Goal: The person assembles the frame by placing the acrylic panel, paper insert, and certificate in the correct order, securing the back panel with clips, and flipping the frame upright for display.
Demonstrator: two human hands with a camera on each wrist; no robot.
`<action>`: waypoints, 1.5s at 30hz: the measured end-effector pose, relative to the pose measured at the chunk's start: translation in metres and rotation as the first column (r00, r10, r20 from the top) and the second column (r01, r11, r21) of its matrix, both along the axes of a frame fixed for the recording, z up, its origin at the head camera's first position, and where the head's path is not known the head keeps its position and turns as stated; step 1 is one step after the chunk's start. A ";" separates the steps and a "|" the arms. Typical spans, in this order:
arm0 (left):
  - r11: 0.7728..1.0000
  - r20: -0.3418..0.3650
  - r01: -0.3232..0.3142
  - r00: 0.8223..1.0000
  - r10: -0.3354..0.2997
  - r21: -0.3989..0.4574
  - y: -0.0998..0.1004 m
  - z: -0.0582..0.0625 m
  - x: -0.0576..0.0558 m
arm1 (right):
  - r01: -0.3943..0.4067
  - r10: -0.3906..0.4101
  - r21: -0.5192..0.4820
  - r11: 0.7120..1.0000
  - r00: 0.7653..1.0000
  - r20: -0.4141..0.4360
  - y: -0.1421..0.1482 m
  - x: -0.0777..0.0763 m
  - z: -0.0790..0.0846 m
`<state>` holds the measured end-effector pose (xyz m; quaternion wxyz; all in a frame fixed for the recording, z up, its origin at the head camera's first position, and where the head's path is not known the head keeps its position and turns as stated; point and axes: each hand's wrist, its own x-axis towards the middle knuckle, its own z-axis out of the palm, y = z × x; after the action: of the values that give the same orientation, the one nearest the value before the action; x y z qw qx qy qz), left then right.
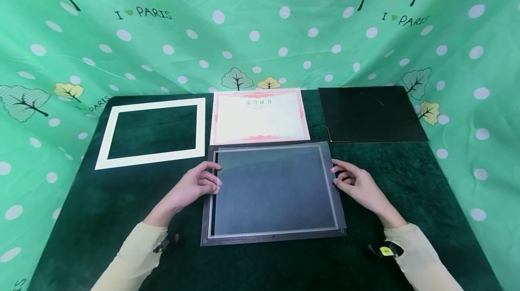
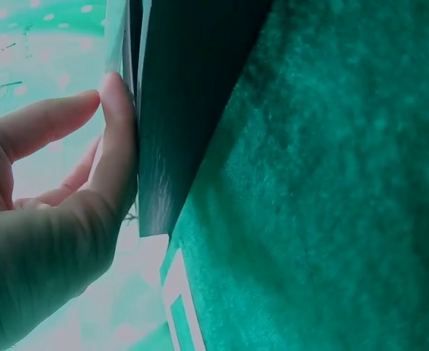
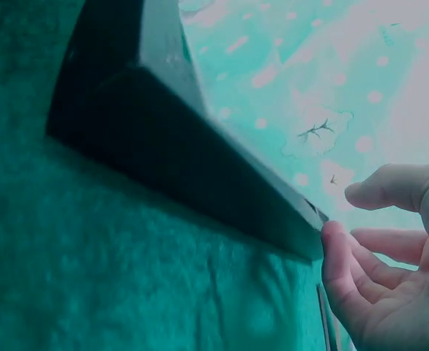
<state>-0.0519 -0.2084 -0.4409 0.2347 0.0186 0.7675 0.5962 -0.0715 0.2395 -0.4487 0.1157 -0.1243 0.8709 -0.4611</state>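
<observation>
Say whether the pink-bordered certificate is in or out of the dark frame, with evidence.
Out: in the head view, the certificate lies beyond the far edge of the dark frame, printed face uncovered.

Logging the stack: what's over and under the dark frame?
Over the dark frame: a clear sheet, leaving a narrow strip of the opening uncovered at left. What lies directly underneath is hidden; green cloth shows around it.

Frame (image 3: 170, 139) cut off, R wrist cam; cert. subtext (image 1: 259, 106) illegible.
</observation>
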 end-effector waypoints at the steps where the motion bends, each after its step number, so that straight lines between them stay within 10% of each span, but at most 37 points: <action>1: 1.000 -0.010 -0.004 1.000 0.004 -0.015 0.000 0.001 0.001 | -0.001 0.001 -0.002 1.000 1.000 0.004 -0.001 0.000 0.001; 17: 0.957 -0.194 -0.097 0.980 0.043 -0.274 -0.003 0.005 0.014 | -0.036 0.034 0.068 0.997 0.999 0.029 -0.014 0.002 0.002; 45: 0.948 -0.140 -0.121 0.987 0.083 -0.294 0.003 -0.002 0.006 | 0.014 -0.014 0.056 0.998 1.000 -0.001 -0.006 0.003 -0.004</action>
<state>-0.0459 -0.2058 -0.4427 0.1546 -0.0195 0.8628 0.4810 -0.0686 0.2330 -0.4527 0.1157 -0.1150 0.8845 -0.4372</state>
